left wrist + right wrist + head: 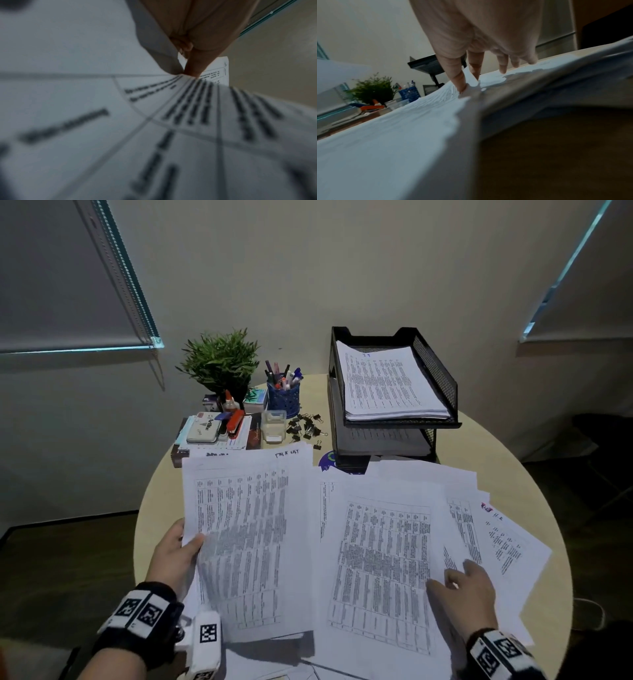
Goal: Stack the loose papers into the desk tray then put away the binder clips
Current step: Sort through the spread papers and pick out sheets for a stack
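white printed sheets, each carrying a dense black table of small text, are lying fanned across the near half of the round beige table (534,446). we are gripping a sheaf of papers (239,535) with our left hand (174,553), thumb on top of the left edge and fingers hidden beneath; the sheaf is lifting clear of the sheets below and casting a shadow at its lower edge. in the left wrist view the thumb (195,67) is pressing down on the curling page, its print blurred at close range. our right hand (469,597) is resting on the spread papers (383,559) at the right, fingers splayed and nearly straight; in the right wrist view the thumb and forefinger (458,79) are nipping up a small ridge of the top sheet, and we cannot tell whether they are truly holding it. one sheet at the far right is bearing a red mark and handwriting, too small to read.

the black mesh desk tray (438,371) is standing at the back right on two tiers, its upper tier holding a squared stack of similar printed pages. black binder clips (306,428) are lying scattered just left of the tray, beside a clear plastic box (274,428). further left we are seeing a blue pen cup (283,395), a potted plant (221,361) and a red stapler (236,422).
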### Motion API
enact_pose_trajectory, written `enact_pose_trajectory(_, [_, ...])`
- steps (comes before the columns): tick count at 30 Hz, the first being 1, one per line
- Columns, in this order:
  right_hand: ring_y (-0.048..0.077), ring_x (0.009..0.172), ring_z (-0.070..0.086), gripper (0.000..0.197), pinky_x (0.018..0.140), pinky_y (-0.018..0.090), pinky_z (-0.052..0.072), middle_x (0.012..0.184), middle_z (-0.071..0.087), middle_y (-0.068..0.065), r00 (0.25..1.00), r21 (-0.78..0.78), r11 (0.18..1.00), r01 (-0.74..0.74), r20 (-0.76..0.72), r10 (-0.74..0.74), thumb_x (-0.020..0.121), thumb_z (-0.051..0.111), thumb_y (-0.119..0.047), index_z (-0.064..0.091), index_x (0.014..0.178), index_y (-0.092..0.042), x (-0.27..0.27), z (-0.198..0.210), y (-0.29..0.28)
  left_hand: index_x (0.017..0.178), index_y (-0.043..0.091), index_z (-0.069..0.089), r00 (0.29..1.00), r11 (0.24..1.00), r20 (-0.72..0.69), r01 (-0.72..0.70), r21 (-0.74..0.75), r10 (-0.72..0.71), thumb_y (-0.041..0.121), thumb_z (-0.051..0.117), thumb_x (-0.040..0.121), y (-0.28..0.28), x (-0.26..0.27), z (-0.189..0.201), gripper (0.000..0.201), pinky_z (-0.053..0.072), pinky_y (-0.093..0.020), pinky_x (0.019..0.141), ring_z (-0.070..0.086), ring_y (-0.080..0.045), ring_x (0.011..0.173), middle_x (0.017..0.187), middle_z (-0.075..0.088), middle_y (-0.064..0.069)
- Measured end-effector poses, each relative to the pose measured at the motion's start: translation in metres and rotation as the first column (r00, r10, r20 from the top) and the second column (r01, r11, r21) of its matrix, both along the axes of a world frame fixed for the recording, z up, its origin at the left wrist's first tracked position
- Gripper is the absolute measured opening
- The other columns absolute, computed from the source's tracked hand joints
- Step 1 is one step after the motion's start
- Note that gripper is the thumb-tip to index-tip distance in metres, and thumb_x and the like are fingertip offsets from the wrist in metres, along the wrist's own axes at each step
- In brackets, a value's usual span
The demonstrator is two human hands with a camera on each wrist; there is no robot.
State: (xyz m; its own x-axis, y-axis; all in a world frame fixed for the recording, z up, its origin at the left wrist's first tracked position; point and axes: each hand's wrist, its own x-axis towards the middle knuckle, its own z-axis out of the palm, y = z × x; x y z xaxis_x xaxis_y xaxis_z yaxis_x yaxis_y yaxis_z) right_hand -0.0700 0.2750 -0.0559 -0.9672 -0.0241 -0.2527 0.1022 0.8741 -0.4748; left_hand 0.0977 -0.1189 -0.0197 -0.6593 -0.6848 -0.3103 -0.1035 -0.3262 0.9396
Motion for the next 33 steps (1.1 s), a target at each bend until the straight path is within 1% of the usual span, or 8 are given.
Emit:
enact_pose_trajectory(4, [0.03,0.13,0.041,0.025,0.106,0.041,0.031,0.132,0.052,0.017,0.998,-0.004,0.999,-0.034,-0.047,0.033,0.085,0.064,-0.031,0.058,0.062,-0.022,0.0,0.001,-0.011,0.13,0.001,0.047,1.0,0.999,0.021,0.015,0.049,-0.016,-0.007,0.042,0.094,0.01,-0.006,-0.016,0.037,0.041,-0.05,0.102,0.056,-0.035,0.114,0.127,0.056,-0.021])
enact_pose_trajectory(6, [0.035,0.119,0.049,0.011,0.101,0.04,0.036,0.118,0.057,0.02,0.994,-0.019,0.999,0.041,-0.098,-0.042,0.085,0.064,-0.022,0.069,0.09,-0.013,-0.007,0.003,-0.006,0.123,0.002,0.051,0.999,0.998,0.035,0.014,0.055,-0.016,-0.01,0.04,0.093,0.015,-0.007,-0.022,0.034,0.049,-0.042,0.092,0.059,-0.032,0.105,0.126,0.057,-0.022])
enact_pose_trajectory(11, [0.035,0.117,0.051,0.084,0.095,0.043,0.044,0.124,0.057,0.015,0.99,0.157,0.98,0.123,0.047,-0.131,0.071,0.074,-0.049,0.039,0.136,-0.009,-0.027,0.004,0.008,0.134,0.005,0.043,0.997,0.993,0.031,0.068,0.094,-0.071,-0.008,0.04,0.095,0.037,-0.014,-0.019,0.042,0.035,-0.038,0.106,0.05,-0.029,0.121,0.14,0.045,-0.009])
enact_pose_trajectory(16, [0.035,0.11,0.055,0.089,0.09,0.042,0.049,0.119,0.057,0.016,0.982,0.225,0.967,0.115,0.119,-0.145,0.064,0.075,-0.06,0.046,0.128,-0.006,-0.036,0.006,0.01,0.148,0.01,0.02,0.98,0.978,0.065,0.18,0.108,-0.188,-0.001,0.045,0.095,0.076,-0.037,-0.014,0.06,0.019,-0.037,0.117,0.018,-0.019,0.143,0.154,0.018,-0.001])
enact_pose_trajectory(21, [0.037,0.119,0.05,0.091,0.094,0.042,0.046,0.128,0.052,0.021,0.984,0.165,0.977,0.133,0.097,-0.151,0.063,0.084,-0.043,0.043,0.132,0.001,-0.038,0.004,0.011,0.109,0.022,0.056,0.907,0.917,0.138,0.39,0.079,-0.397,-0.008,0.044,0.093,0.107,-0.047,-0.03,0.036,0.039,-0.034,0.103,0.053,-0.023,0.119,0.129,0.056,-0.006])
enact_pose_trajectory(25, [0.035,0.119,0.051,0.088,0.088,0.034,0.045,0.131,0.051,0.02,0.97,-0.008,0.989,0.151,0.194,-0.146,0.074,0.079,-0.031,0.032,0.141,-0.001,-0.039,0.008,0.018,0.112,0.015,0.058,0.903,0.923,0.194,0.378,0.07,-0.384,-0.012,0.045,0.091,0.111,-0.043,-0.04,0.036,0.046,-0.032,0.092,0.059,-0.024,0.107,0.112,0.064,-0.005])
enact_pose_trajectory(30, [0.033,0.116,0.053,0.072,0.092,0.035,0.047,0.128,0.054,0.017,0.976,0.209,0.976,0.063,0.192,-0.104,0.076,0.072,-0.046,0.049,0.13,-0.005,-0.037,0.016,0.016,0.097,0.007,0.058,0.881,0.911,0.243,0.411,0.033,-0.407,-0.015,0.047,0.087,0.11,-0.038,-0.038,0.026,0.046,-0.029,0.079,0.058,-0.028,0.09,0.102,0.064,-0.016])
enact_pose_trajectory(33, [0.034,0.109,0.054,0.067,0.089,0.036,0.05,0.119,0.054,0.018,0.979,0.214,0.975,0.064,0.173,-0.103,0.072,0.076,-0.032,0.047,0.124,-0.001,-0.038,0.014,0.008,0.094,0.004,0.057,0.878,0.911,0.27,0.412,-0.007,-0.395,-0.012,0.048,0.087,0.113,-0.037,-0.04,0.019,0.043,-0.031,0.074,0.055,-0.027,0.083,0.096,0.063,-0.017])
